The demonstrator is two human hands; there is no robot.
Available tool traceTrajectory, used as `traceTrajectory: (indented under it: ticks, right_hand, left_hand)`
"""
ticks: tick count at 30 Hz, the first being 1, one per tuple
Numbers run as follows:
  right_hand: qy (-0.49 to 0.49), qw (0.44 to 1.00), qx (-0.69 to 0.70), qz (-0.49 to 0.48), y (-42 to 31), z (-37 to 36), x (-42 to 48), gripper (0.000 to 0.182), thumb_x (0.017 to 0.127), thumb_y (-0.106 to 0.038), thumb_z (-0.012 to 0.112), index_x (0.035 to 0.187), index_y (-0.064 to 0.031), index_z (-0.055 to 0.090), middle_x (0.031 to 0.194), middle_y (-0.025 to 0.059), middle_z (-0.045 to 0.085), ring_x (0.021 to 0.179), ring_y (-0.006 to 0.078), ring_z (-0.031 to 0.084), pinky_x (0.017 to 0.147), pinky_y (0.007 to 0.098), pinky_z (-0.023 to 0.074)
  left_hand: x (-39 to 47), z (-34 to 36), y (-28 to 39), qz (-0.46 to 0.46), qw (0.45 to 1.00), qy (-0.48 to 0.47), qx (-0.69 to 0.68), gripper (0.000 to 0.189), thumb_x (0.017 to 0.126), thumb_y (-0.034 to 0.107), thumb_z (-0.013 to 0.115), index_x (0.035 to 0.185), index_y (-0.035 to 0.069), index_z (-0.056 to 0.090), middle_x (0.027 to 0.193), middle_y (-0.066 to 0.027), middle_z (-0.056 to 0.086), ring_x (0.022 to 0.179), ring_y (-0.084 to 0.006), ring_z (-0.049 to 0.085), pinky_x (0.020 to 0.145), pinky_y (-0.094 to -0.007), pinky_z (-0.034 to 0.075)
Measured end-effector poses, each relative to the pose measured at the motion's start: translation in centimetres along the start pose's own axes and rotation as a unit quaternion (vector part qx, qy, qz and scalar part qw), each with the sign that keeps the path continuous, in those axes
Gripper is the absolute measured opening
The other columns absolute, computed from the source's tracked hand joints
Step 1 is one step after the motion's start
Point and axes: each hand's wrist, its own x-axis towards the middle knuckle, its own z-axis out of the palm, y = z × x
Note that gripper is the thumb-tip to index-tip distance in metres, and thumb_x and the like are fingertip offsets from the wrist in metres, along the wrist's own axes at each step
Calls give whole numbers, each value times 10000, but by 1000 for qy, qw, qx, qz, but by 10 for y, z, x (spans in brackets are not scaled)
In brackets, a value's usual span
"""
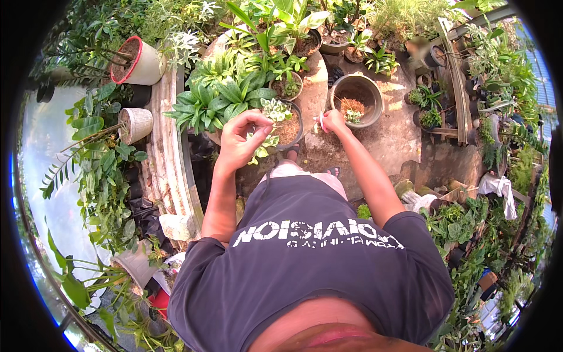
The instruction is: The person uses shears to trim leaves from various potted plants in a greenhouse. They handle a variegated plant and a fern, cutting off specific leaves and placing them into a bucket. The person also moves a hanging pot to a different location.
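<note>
My left hand [241,138] is raised over a black-rimmed pot [301,125], beside a plant with cream-and-green variegated leaves [276,110]. Its thumb and forefinger are curled close to each other; whether a thin stem lies between them is too small to tell. More variegated leaves [260,152] show just below that hand. My right hand [334,121] grips a small tool with a white loop handle [322,120], perhaps scissors, whose working end is not clear. Right by it stands a large round pot [379,99] containing brown dry matter [351,105] and some pale green leaves [353,116].
Broad-leaved green plants [228,97] crowd the round table [319,81] ahead. A weathered wooden bench [165,145] runs along my left, with a red-rimmed white pot [147,66] and a smaller pot [138,126]. Wooden shelving [459,88] with potted plants stands on the right.
</note>
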Motion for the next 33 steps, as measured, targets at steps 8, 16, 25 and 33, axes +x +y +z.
traceTrajectory:
  ticks: [8, 16, 25, 33]
  right_hand:
    - [126, 985, -106, 60, -47, 33, 40, 316, 842, -168, 654, 1109, -2, 686, 1250, 265, 644, 1151, 391, 646, 937, 427, 544]
    - [-43, 990, -127, 37, -31, 57, 78, 157, 683, 98, 732, 587, -23, 703, 584, 160, 658, 561, 271, 715, 513, 400, 574]
    - [193, 967, -152, -64, -6, 93, 84, 188, 850, -100, 569, 879, -11, 732, 954, 242, 722, 926, 380, 723, 771, 442, 580]
    - [141, 989, 50, 0, 47, 102, 175, 176, 842, -179, 688, 898, -20, 739, 926, 200, 742, 840, 315, 745, 743, 426, 588]
  left_hand:
    - [6, 4, 6, 12, 999, -25, 39, 87, 870, -48, 686, 913, 28, 689, 793, -15, 567, 711, -101, 487, 638, -256, 380]
    - [20, 0, 26, -36, 994, -94, 44, 156, 864, -127, 600, 883, 20, 649, 790, -13, 545, 684, -88, 451, 590, -243, 330]
    - [14, -9, 66, 22, 994, -106, 21, 196, 812, -166, 617, 851, 23, 651, 736, -46, 574, 651, -114, 504, 548, -250, 358]
    - [43, 17, 84, 57, 982, -177, 19, 185, 820, -127, 685, 810, 48, 627, 679, -34, 549, 602, -139, 459, 558, -288, 340]
